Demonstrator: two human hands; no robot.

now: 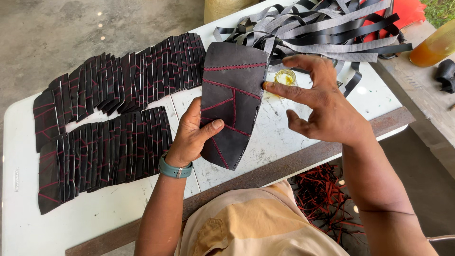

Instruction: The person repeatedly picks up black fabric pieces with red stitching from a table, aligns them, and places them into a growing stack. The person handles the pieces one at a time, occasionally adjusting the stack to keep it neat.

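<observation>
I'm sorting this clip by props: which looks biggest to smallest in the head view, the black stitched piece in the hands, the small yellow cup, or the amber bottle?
1. Black stitched piece, though it is held up nearer the camera.
2. Amber bottle, partly cut off by the frame edge.
3. Small yellow cup, mostly hidden behind the right hand.

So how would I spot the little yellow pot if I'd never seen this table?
Find the white table, then the tangle of black and grey straps at its far end. Just below them sits a small round clear pot of yellow liquid, by the right hand. It is the only tiny yellow thing among black pieces.
</observation>
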